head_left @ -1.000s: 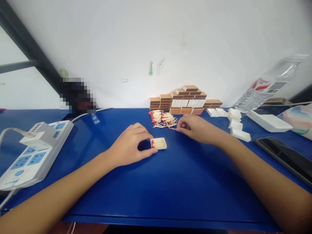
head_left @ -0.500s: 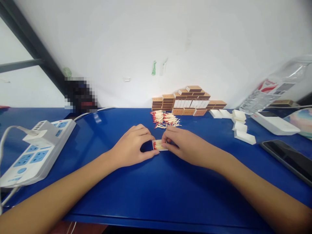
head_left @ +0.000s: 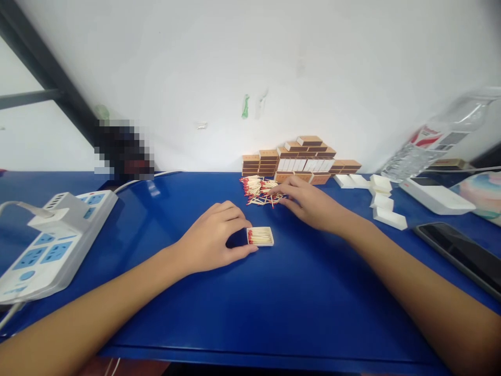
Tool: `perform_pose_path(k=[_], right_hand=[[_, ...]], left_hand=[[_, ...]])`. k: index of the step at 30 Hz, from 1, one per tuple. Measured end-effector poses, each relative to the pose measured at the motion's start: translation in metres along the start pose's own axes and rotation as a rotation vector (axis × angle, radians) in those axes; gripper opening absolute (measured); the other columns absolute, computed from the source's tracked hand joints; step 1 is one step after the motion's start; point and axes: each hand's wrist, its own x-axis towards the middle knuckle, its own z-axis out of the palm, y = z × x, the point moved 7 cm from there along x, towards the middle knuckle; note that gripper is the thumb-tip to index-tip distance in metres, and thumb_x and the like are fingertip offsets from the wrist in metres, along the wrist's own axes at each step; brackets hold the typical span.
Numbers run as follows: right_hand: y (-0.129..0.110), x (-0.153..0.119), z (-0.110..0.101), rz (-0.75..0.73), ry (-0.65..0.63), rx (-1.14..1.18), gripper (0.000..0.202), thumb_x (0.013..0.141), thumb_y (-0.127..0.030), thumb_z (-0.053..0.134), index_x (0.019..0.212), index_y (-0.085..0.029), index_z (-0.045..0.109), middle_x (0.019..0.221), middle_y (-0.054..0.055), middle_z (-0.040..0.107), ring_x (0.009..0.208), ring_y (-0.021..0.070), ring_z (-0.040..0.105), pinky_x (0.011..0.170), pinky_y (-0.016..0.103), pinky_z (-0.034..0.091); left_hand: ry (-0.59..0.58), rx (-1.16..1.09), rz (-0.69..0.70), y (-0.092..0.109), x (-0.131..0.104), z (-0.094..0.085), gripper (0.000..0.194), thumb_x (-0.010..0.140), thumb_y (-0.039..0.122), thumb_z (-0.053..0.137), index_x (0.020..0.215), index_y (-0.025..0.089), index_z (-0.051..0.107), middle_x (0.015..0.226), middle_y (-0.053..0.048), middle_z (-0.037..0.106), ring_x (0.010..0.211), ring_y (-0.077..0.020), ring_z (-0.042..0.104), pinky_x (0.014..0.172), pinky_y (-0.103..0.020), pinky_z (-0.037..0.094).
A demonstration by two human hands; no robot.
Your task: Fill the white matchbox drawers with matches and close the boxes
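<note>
A small white matchbox tray (head_left: 266, 230) holding red-tipped matches lies on the blue table. My left hand (head_left: 215, 235) grips its left end between thumb and fingers. My right hand (head_left: 307, 201) is over the right side of a loose pile of matches (head_left: 252, 185) behind the tray. Its thumb and fingertips close on a match there, partly hidden by the fingers. The matches in the tray lie side by side, red heads to the left.
Stacked brown matchboxes (head_left: 309, 149) stand against the wall. Several white trays (head_left: 389, 218) lie to the right, near a white device (head_left: 438, 197), a phone (head_left: 462, 250) and a leaning plastic bottle (head_left: 434, 138). A power strip (head_left: 58, 250) sits at left.
My right hand has moved from the tray up to the loose match pile, uncovering the tray's right end. My left hand stays at the tray's left end.
</note>
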Motion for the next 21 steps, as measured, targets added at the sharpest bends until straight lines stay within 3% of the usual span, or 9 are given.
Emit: perform_pose_path(k=[9,21], right_hand=[[0.001,0.003,0.007,0.021,-0.024,-0.048,0.016,0.103,-0.026,0.050,0.103,-0.019,0.065,0.107,0.012,0.057,0.093,0.0252,0.060,0.085,0.041,0.051],[0.012,-0.001,-0.012,0.068,0.023,-0.054,0.014,0.101,-0.028,0.053,0.099,-0.020,0.064,0.109,0.012,0.060,0.093,0.0249,0.062,0.085,0.040,0.049]], left_hand=[[0.002,0.013,0.003,-0.004,0.000,0.001,0.032,0.094,0.045,0.076,0.114,0.021,0.075,0.107,-0.007,0.072,0.104,-0.0249,0.062,0.095,-0.043,0.049],[0.003,0.005,0.000,-0.005,-0.001,0.000,0.031,0.093,0.044,0.076,0.113,0.020,0.075,0.107,-0.007,0.073,0.103,-0.0250,0.063,0.096,-0.043,0.049]])
